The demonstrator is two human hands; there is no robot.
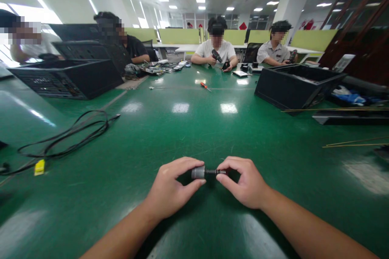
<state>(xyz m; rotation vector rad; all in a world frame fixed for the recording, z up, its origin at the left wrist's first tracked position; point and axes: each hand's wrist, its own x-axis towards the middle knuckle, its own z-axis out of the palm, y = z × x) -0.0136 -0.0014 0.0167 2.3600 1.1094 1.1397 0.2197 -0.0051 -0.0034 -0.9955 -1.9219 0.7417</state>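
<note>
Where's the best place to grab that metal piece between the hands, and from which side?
I'd take the metal piece by its thick grey end, coming from the left. That end is round and broad, giving thumb and fingers more to press on, as the left hand does. The thin shaft points right and probably offers less grip.
</note>
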